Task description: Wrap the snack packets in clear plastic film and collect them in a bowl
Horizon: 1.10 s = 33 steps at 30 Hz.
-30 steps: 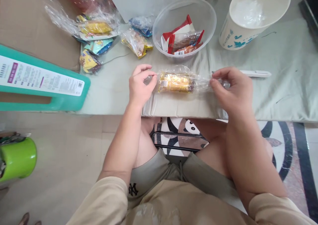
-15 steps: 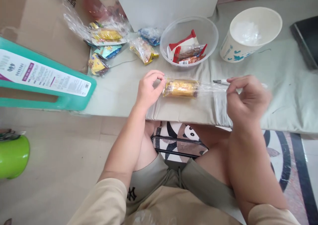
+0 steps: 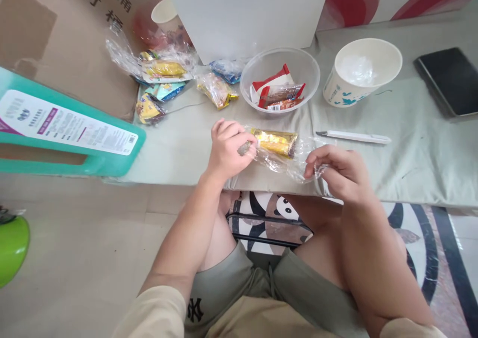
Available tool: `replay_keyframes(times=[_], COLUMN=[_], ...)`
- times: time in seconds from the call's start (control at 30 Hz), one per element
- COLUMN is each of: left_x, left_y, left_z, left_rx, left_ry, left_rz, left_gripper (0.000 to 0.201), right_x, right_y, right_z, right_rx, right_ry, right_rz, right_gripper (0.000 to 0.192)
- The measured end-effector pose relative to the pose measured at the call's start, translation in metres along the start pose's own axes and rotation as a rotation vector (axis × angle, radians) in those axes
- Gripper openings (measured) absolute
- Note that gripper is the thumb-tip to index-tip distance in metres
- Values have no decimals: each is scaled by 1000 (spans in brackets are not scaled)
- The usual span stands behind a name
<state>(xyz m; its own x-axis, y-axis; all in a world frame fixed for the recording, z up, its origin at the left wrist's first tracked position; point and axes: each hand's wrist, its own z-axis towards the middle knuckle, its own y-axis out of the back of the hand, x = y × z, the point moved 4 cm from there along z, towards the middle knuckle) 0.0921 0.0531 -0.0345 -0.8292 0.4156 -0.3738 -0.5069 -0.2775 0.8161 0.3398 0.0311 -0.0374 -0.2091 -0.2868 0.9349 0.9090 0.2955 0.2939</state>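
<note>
A yellow snack (image 3: 275,142) lies inside a clear plastic bag (image 3: 287,164) on the grey-green cloth of the table, near its front edge. My left hand (image 3: 228,149) pinches the bag's left end, beside the snack. My right hand (image 3: 338,171) grips the crumpled right end of the same bag, a little nearer to me than the snack. The bag hangs slack between both hands.
A clear bowl (image 3: 312,70) with red-wrapped snacks stands behind the bag. A paper cup (image 3: 338,90) with crumpled plastic sits to its right, a white utility knife (image 3: 354,137) lies in front. Several bagged snacks (image 3: 164,70) lie at the back left, a teal stool (image 3: 93,161) at left, a dark tablet (image 3: 446,80) at far right.
The bag was stretched taut between my hands; my right hand has moved left and toward me, so the bag now sags and crumples. The camera view has tilted up.
</note>
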Motion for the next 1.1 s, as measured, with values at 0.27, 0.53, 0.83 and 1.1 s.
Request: replay_keyframes(times=[0.27,0.53,0.83,1.1], left_x=[-19,-17,-28,-18], left_y=[25,32,56,74], left_z=[-32,-40,-43,-56], left_rx=[162,534,577,482], left_ry=[-214,-108,-97,40], left_rz=[-95,-19,-43,70], left_gripper=[17,20,15,24], right_x=[-4,-1,0,1], right_y=[-8,-10,-10,-54], right_z=[2,-4,2,6], right_rx=[330,398,123,52], right_ry=[-151,-309,-228,221], right_rz=[-65,-488,-420,-499], right_gripper=[33,40,68,45])
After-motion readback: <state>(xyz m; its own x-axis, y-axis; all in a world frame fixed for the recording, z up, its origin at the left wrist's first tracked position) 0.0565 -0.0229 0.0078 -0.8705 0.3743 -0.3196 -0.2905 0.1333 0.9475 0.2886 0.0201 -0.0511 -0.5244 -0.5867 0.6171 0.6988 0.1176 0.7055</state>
